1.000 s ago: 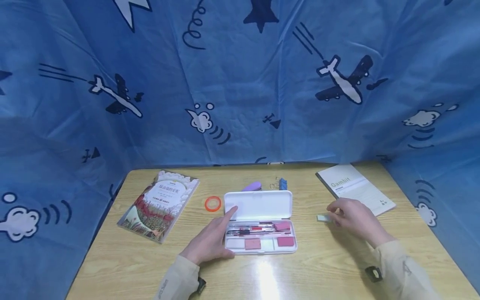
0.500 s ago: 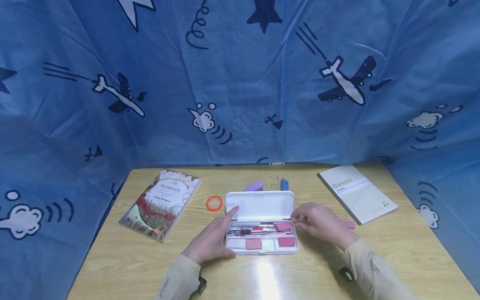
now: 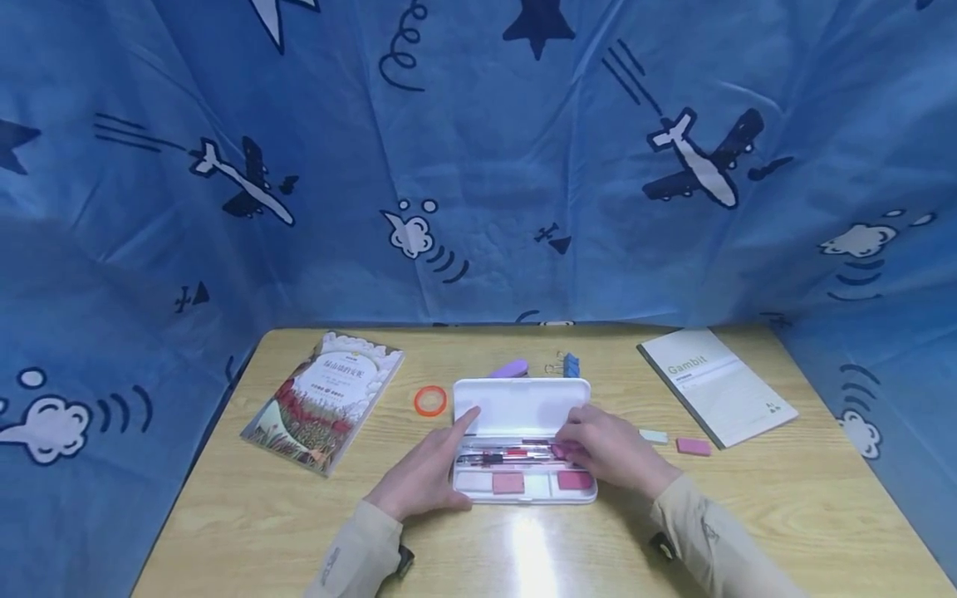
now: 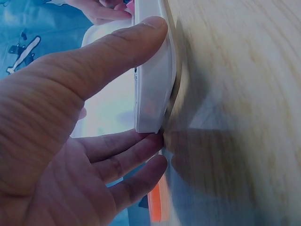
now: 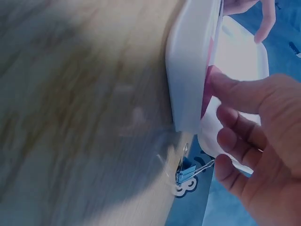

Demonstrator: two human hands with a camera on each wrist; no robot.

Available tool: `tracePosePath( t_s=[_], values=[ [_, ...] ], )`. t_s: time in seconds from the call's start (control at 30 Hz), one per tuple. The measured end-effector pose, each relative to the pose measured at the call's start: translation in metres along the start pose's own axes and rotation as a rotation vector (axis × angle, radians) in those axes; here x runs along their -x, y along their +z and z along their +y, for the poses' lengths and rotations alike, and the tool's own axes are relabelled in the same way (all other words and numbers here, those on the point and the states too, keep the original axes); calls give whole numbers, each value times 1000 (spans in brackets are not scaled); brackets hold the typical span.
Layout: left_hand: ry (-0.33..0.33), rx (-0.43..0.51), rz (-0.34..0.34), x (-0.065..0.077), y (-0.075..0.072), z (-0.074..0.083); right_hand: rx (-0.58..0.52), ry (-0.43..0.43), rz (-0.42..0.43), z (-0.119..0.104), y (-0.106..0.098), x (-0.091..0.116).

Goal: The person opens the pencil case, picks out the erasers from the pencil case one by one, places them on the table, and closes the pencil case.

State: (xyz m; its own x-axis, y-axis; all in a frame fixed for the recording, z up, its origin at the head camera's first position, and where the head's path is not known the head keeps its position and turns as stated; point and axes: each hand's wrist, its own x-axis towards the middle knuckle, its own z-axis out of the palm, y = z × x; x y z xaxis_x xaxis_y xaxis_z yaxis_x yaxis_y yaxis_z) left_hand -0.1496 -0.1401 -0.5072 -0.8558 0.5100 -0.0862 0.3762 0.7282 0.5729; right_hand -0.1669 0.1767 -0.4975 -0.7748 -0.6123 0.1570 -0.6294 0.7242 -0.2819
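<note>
A white pencil case [image 3: 521,501] lies with its lid up at the table's middle. My left hand [image 3: 422,482] holds its left end, thumb at the front and fingers at the back; the left wrist view shows the thumb [image 4: 136,44] against the case's side. At the right end, my right hand [image 3: 609,448] reaches in and pinches a pink eraser [image 5: 207,96], mostly covered by the fingers. Several pens [image 3: 504,455] lie in the back compartment. Front compartments hold a pink eraser [image 3: 508,483], a darker pink eraser [image 3: 574,480] and whitish pieces.
Right of the case lie a pale green eraser [image 3: 654,436], a pink eraser [image 3: 694,447] and a notebook [image 3: 718,386]. Behind it are a purple object [image 3: 512,369] and blue binder clip [image 3: 571,365]. Leftward are an orange-red ring [image 3: 429,401] and a book [image 3: 325,403].
My right hand has let go of the pale green eraser on the table. It has moved left to the case and taken hold of a pink eraser inside. The left hand stays put.
</note>
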Motion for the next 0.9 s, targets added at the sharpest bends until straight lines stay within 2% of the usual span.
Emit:
tracePosePath(
  t_s=[0.2,0.43,0.7,0.9],
  values=[
    [-4,-8,-1,-1,-1,1,37,27,-9,0,5,-2],
    [12,-12,9,-1,-2,2,66,12,16,-2,6,-2],
    [7,-11,2,-1,-1,2,53,15,16,-7,0,-2],
    [10,-18,11,-1,-1,2,36,-31,82,-6,-7,2]
  ],
)
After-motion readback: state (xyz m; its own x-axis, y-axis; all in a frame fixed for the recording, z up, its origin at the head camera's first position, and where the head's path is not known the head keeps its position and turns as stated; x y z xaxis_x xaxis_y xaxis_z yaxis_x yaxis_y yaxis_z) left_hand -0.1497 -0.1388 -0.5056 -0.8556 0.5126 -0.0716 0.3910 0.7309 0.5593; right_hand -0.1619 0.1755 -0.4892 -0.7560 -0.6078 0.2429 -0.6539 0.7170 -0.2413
